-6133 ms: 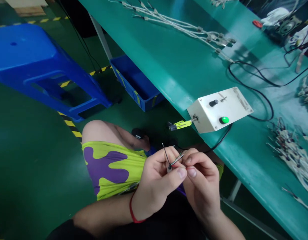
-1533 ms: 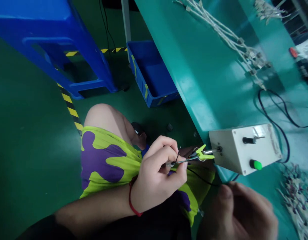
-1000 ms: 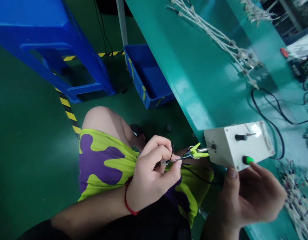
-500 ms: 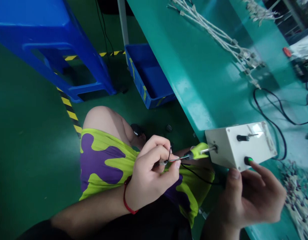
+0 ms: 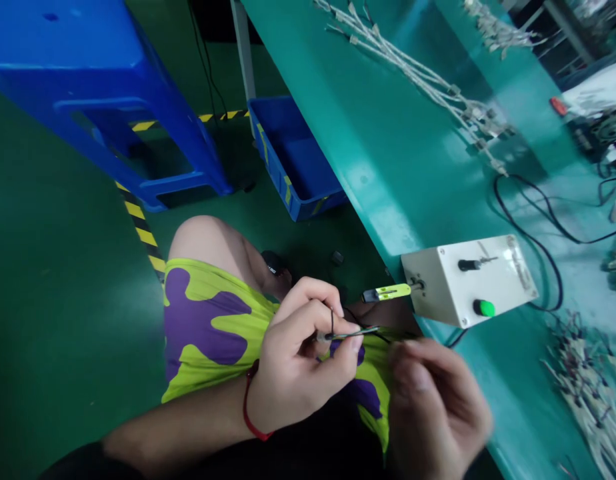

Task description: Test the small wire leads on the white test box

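Note:
My left hand [image 5: 305, 357] pinches a short bundle of thin wires [image 5: 361, 333] between thumb and fingers. The dark and coloured strands point right, and one black strand loops up beside the fingers. A clear piece at their other end is mostly hidden in the hand. My right hand [image 5: 441, 407] is off the table edge, right of the wire tips, with fingers curled and smeared by motion. Whether it holds anything I cannot tell. Above it, a white box [image 5: 468, 283] with a green button [image 5: 485, 308] stands on the table. A yellow-green clip with a dark tip [image 5: 391, 292] sticks out from its left side.
On the green table [image 5: 388, 133] lie a bundle of white cables [image 5: 413, 70], a black cord [image 5: 553, 267] and a pile of white wire leads [image 5: 583, 387]. A blue bin [image 5: 298, 160] and a blue stool [image 5: 103, 87] stand on the floor at left.
My right hand has left the green button and moved left, nearer the wires. The wire tips have come out of the clip, which now looks turned edge-on. My left hand still holds the wires.

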Demonstrator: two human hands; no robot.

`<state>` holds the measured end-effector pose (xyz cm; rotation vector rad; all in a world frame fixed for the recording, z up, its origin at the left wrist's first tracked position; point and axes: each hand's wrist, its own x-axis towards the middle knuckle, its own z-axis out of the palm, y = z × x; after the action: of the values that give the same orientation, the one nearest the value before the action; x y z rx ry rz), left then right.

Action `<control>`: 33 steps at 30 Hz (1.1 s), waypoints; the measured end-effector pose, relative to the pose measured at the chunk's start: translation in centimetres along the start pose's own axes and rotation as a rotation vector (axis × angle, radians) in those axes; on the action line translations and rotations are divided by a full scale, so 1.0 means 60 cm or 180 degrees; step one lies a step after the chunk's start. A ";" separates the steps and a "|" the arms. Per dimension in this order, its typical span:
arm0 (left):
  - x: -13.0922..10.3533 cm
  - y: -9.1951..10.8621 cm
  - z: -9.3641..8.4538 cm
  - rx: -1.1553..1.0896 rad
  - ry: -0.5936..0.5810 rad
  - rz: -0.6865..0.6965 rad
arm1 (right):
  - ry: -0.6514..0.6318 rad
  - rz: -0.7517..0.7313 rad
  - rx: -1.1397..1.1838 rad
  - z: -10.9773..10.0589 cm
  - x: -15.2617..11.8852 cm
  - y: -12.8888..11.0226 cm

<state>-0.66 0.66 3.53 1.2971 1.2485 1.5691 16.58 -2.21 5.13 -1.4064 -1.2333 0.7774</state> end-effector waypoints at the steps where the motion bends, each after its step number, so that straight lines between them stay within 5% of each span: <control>1: -0.003 0.003 0.001 0.0031 -0.0031 0.0052 | -0.0329 0.0331 0.0329 0.006 -0.006 -0.003; 4: -0.011 0.010 0.004 0.0052 -0.0094 0.0180 | -0.0643 0.1055 0.1167 0.029 -0.007 -0.013; 7: -0.020 0.016 0.007 0.0030 -0.0110 0.0282 | -0.0593 0.1234 0.1540 0.044 -0.001 -0.028; 16: -0.042 0.028 0.017 -0.0122 -0.0334 0.0368 | -0.0512 0.1126 0.1830 0.027 -0.018 -0.028; 22: -0.054 0.027 0.027 -0.0552 -0.0717 -0.0101 | -0.0384 0.1248 0.2069 0.016 -0.030 -0.026; 33: -0.078 0.027 0.035 -0.0904 -0.0622 -0.0228 | -0.0023 0.0632 0.1819 0.017 -0.048 -0.022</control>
<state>2.50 -3.69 3.94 1.1773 0.9046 1.4686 14.51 -4.81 5.71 -1.0564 -0.7896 1.1645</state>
